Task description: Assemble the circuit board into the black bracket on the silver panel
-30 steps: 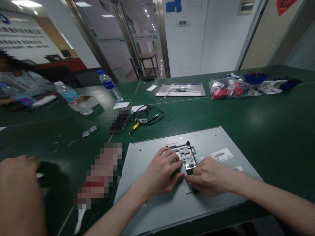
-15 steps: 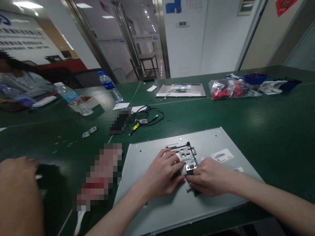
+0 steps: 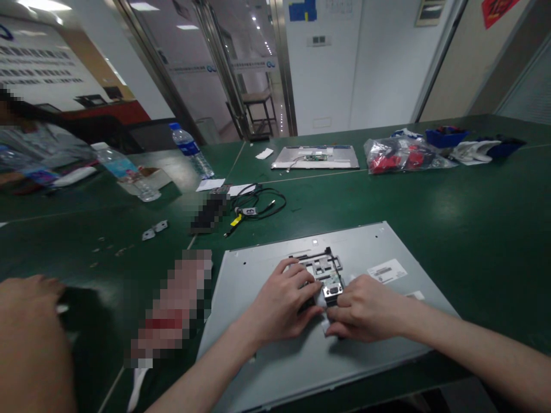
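A flat metal-backed display panel [image 3: 301, 370] lies on the table before me. Near its middle sits a metal bracket with a small circuit board [image 3: 332, 291]. My left hand [image 3: 290, 298] rests at the bracket's left side, fingers curled and thumb pointing toward the board. From the right, my right hand [image 3: 365, 308] presses in at the board's lower edge, its fingers closed. Between the fingertips a pale strip [image 3: 324, 326] shows; its kind is unclear. My fingers hide what they grip. A white label [image 3: 386, 271] is stuck on the panel to the right.
Another person's arm [image 3: 32, 338] reaches in at left. A blurred-out pinkish object [image 3: 174, 292] lies beside the panel. Beyond are a coiled black cable [image 3: 275, 198], water bottles [image 3: 191, 150], a second panel [image 3: 340, 160], a plastic bag with red items [image 3: 400, 160] and blue bins [image 3: 445, 136].
My right thumb and fingertips have shifted slightly left at the board's lower edge, and more of the pale strip shows. My left hand stays almost still.
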`<state>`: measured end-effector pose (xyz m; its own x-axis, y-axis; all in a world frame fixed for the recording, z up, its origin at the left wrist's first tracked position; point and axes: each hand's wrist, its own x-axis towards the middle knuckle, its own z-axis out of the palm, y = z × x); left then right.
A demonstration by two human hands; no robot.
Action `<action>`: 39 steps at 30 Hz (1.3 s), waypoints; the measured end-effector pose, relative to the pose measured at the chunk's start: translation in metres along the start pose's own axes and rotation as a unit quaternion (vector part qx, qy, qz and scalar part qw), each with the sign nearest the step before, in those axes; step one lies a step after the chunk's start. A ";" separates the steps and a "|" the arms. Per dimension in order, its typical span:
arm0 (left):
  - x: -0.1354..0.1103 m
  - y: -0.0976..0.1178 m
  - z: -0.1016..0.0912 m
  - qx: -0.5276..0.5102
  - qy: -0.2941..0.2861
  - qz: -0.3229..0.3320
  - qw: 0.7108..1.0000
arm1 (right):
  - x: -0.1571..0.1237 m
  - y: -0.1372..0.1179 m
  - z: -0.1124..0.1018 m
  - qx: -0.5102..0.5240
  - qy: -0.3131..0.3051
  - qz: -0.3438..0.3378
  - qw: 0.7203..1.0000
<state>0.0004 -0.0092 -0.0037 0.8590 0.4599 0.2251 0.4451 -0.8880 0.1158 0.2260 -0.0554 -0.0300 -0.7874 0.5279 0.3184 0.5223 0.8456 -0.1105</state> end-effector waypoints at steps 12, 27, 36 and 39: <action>-0.001 0.000 0.001 0.017 0.023 0.011 1.000 | 0.001 0.000 -0.001 -0.007 0.006 -0.004 1.000; 0.000 0.001 0.000 0.018 0.017 0.005 1.000 | 0.000 0.000 -0.002 -0.001 0.020 -0.001 1.000; -0.001 0.000 0.002 0.020 0.023 0.012 0.999 | 0.000 0.000 0.000 -0.008 0.013 0.011 1.000; -0.001 -0.001 0.003 0.018 0.020 0.012 1.000 | 0.000 0.000 0.001 -0.008 0.003 0.016 1.000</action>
<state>-0.0005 -0.0089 -0.0072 0.8587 0.4380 0.2661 0.4346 -0.8975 0.0748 0.2254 -0.0551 -0.0304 -0.7681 0.5547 0.3198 0.5528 0.8266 -0.1059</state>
